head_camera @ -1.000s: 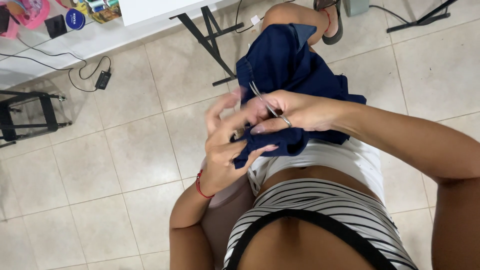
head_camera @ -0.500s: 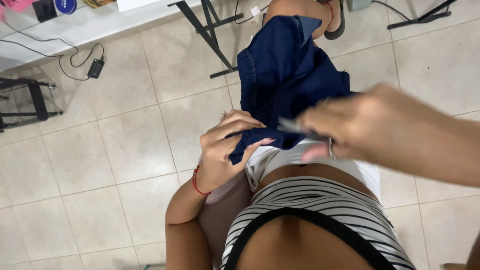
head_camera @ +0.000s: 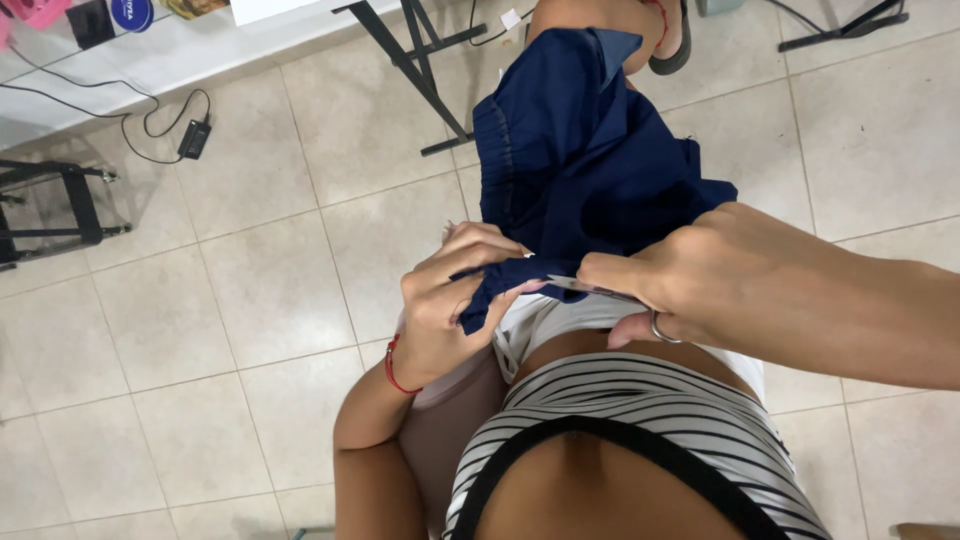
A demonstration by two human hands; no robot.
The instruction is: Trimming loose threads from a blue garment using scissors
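A navy blue garment [head_camera: 580, 160] lies over my lap and hangs toward the floor. My left hand [head_camera: 440, 310] pinches a folded edge of it between thumb and fingers, with a red string bracelet [head_camera: 390, 365] on the wrist. My right hand [head_camera: 720, 280] comes in from the right and grips small metal scissors [head_camera: 585, 289], one finger through a ring. The blade tip rests against the pinched fold, right next to my left fingers. I cannot tell whether the blades are apart. Below are my white shorts and striped top.
Beige tiled floor lies all around. Black stand legs [head_camera: 420, 70] cross the floor ahead of my knees. A black charger with cable [head_camera: 193, 140] lies at upper left, and a black metal frame [head_camera: 60, 205] stands at the left edge. My sandalled foot [head_camera: 670, 40] shows beyond the garment.
My right hand swung out to the right with the scissors, then came back down to the fold. My left hand has kept its pinch on the navy fabric.
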